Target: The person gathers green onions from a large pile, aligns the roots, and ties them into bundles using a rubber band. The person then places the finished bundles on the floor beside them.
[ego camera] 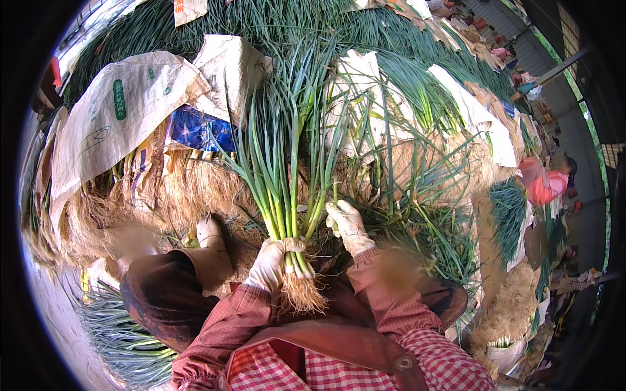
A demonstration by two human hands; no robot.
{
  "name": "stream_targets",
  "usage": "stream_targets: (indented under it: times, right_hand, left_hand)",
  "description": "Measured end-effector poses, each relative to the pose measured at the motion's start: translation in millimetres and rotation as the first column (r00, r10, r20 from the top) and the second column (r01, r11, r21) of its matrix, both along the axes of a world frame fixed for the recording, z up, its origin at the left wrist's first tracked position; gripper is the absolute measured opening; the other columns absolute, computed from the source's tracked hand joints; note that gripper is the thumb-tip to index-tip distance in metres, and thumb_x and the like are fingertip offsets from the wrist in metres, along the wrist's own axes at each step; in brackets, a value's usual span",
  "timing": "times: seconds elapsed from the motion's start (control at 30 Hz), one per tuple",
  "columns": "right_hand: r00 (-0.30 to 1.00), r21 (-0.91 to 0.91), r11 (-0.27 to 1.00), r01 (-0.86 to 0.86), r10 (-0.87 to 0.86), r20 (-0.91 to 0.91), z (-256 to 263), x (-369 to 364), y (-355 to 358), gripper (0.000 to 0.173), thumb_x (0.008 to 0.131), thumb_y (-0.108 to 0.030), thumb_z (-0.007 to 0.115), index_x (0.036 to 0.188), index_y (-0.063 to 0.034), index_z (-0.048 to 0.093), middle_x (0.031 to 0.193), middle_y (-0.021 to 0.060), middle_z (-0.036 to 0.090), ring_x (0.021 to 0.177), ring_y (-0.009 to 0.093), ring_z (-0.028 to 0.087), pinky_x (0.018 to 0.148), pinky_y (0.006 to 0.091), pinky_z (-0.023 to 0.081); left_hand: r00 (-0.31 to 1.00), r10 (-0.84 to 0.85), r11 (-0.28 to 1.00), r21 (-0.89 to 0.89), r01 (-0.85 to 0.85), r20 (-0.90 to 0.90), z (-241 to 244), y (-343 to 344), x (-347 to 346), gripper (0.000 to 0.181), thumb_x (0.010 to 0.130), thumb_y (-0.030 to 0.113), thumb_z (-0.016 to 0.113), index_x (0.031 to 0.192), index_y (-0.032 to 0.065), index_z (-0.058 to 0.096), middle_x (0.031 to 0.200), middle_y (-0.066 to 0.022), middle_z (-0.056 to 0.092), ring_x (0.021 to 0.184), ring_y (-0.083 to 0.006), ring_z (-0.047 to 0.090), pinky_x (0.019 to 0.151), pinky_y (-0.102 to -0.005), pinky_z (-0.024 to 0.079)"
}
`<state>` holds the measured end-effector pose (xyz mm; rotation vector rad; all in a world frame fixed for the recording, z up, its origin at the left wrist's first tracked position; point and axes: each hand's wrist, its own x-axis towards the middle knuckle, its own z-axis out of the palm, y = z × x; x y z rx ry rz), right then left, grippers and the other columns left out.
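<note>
My gloved left hand (269,264) is closed around a bunch of scallions (281,210), just above the white bulb ends. The green leaves fan away from me, and a tuft of tan roots (303,293) hangs down towards my lap. To the right of the bunch, my gloved right hand (348,224) has its fingers curled around a short yellow-green scallion leaf (335,191). Part of that leaf is hidden inside the fingers. Loose green and yellowed leaves (435,239) lie in a heap beyond the right hand.
Rows of scallions with roots (210,178) facing me lie ahead, partly under woven sacks (127,107). More scallions (127,337) lie at my left side. My bent knees flank the work. At the far right, a person in a pink top (547,183) sits among other piles.
</note>
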<state>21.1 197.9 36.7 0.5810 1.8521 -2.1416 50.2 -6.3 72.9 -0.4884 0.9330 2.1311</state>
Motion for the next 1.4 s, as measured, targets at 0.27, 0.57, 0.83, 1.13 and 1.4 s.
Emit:
stream_targets:
  times: [0.27, 0.57, 0.83, 1.13, 1.4]
  right_hand:
    - [0.982, -0.109, 0.984, -0.143, 0.154, 0.108, -23.7, -25.5, -7.0, 0.023, 0.092, -0.016, 0.055, 0.114, -0.0096, 0.055, 0.073, -0.0012, 0.056, 0.047, 0.006, 0.045, 0.039, 0.0184, 0.030]
    - [0.915, 0.329, 0.944, -0.015, 0.146, -0.376, 19.9, 19.9, -12.7, 0.008, 0.089, -0.006, 0.059, 0.081, -0.0041, 0.057, 0.063, -0.0016, 0.052, 0.050, 0.004, 0.047, 0.043, 0.0201, 0.034]
    - [0.996, 0.990, 0.139, 0.029, 0.076, -0.040, 57.8, 34.6, 93.0, 0.038, 0.085, -0.037, 0.061, 0.103, -0.0041, 0.060, 0.070, 0.0097, 0.062, 0.063, 0.027, 0.060, 0.058, 0.0368, 0.048]
    - [0.963, 0.352, 0.914, -0.204, 0.251, -0.094, -21.4, 26.6, -25.8, 0.025, 0.087, -0.027, 0.064, 0.088, -0.0024, 0.059, 0.072, 0.0053, 0.060, 0.062, 0.013, 0.055, 0.057, 0.0265, 0.045]
    - [0.971, 0.071, 0.972, -0.224, 0.216, 0.105, -23.9, 51.5, -32.7, 0.012, 0.091, -0.013, 0.056, 0.090, -0.0015, 0.060, 0.072, -0.0004, 0.057, 0.067, 0.010, 0.053, 0.062, 0.0243, 0.044]
  left_hand:
    - [0.991, -0.125, 0.989, -0.089, 0.120, -0.055, -12.6, -1.1, 0.0, 0.026, 0.074, 0.010, 0.063, 0.092, -0.0076, 0.058, 0.059, -0.0166, 0.059, 0.045, -0.0296, 0.061, 0.038, -0.0301, 0.047]
    - [0.998, -0.066, 0.997, 0.040, 0.066, -0.003, -17.4, 2.5, -1.1, 0.023, 0.077, 0.016, 0.058, 0.086, -0.0057, 0.059, 0.071, -0.0119, 0.062, 0.053, -0.0272, 0.064, 0.047, -0.0299, 0.051]
    - [0.999, -0.044, 0.999, -0.005, 0.045, 0.010, -18.8, 10.1, 0.0, 0.023, 0.077, 0.014, 0.058, 0.088, -0.0056, 0.058, 0.069, -0.0125, 0.062, 0.053, -0.0297, 0.064, 0.044, -0.0267, 0.051]
    - [0.997, -0.073, 0.989, -0.130, 0.070, -0.025, -18.1, 15.6, 9.4, 0.022, 0.076, 0.010, 0.060, 0.089, -0.0082, 0.059, 0.068, -0.0179, 0.062, 0.051, -0.0311, 0.063, 0.042, -0.0322, 0.052]
    - [0.999, -0.050, 0.990, -0.134, 0.049, -0.004, -34.4, 7.8, 5.0, 0.022, 0.076, 0.009, 0.057, 0.088, -0.0106, 0.058, 0.070, -0.0206, 0.062, 0.053, -0.0340, 0.063, 0.045, -0.0346, 0.054]
